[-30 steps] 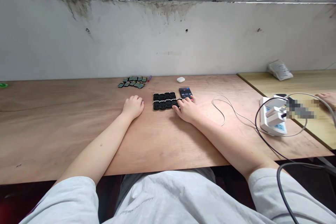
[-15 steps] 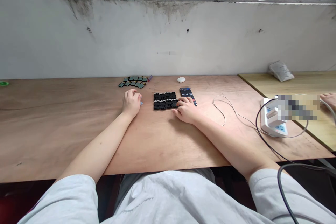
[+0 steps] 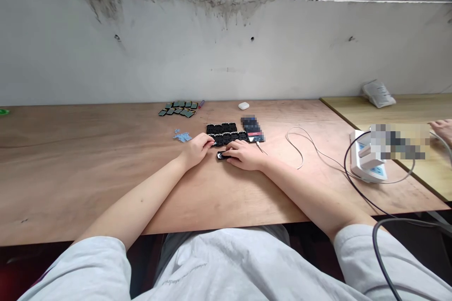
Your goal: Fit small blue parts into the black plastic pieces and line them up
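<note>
My left hand (image 3: 197, 150) has its fingers pinched together at the left end of the front row of black plastic housings (image 3: 229, 138), with a small blue piece (image 3: 213, 143) at its fingertips. My right hand (image 3: 245, 154) is closed over a single black plastic housing (image 3: 221, 155) lying in front of that row; its left end shows and the fingers hide the rest. A second row of black housings (image 3: 221, 128) lies just behind. Left of my left hand are loose light-blue pieces (image 3: 182, 137), like film tabs.
At the back lie several small green-faced boards (image 3: 180, 108) and a purple-handled tool (image 3: 201, 103). A phone (image 3: 252, 127) with a cable and a white case (image 3: 243, 106) are nearby. To the right are a power strip (image 3: 356, 164), a plastic bag (image 3: 378, 94) and another person's hand (image 3: 441, 130).
My left hand moved right from the light-blue pieces, uncovering them, and now pinches one. My right hand moved left and toward me, bringing one black housing out in front of the row.
</note>
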Action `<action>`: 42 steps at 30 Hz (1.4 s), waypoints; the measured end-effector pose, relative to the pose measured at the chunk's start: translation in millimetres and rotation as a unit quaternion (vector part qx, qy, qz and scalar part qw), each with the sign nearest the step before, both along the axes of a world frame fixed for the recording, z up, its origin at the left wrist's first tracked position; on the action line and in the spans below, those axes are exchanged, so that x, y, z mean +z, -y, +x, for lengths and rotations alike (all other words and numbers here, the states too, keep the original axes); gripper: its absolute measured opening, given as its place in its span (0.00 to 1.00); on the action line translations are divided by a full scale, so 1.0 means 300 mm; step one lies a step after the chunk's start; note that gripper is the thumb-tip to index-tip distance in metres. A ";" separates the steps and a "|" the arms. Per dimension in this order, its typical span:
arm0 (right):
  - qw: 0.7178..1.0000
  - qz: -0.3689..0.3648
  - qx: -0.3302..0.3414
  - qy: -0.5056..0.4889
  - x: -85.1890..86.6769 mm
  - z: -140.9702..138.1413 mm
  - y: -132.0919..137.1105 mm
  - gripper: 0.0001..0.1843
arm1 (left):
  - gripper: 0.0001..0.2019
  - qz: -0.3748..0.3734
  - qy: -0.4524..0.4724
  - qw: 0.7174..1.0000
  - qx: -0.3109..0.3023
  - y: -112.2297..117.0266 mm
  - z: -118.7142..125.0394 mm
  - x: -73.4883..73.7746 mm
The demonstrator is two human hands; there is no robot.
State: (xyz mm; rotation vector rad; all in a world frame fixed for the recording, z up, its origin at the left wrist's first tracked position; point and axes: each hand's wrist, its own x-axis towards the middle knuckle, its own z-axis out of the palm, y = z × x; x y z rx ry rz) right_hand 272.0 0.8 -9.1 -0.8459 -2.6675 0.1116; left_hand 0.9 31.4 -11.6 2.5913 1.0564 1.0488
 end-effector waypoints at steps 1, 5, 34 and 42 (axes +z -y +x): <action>1.000 -0.003 -0.001 -0.006 -0.003 0.002 -0.003 0.18 | 0.11 -0.005 -0.004 1.000 -0.009 0.009 0.009 -0.001; 1.000 -0.008 0.001 -0.025 -0.014 0.006 -0.015 0.16 | 0.11 -0.018 -0.017 0.999 -0.041 0.031 0.030 -0.008; 0.995 -0.020 0.024 -0.098 -0.047 0.012 -0.055 0.06 | 0.10 0.144 -0.160 0.966 -0.143 0.034 0.035 0.006; 0.994 -0.035 0.014 -0.102 -0.025 0.016 -0.041 0.14 | 0.09 0.147 -0.140 0.968 -0.150 0.032 0.050 -0.002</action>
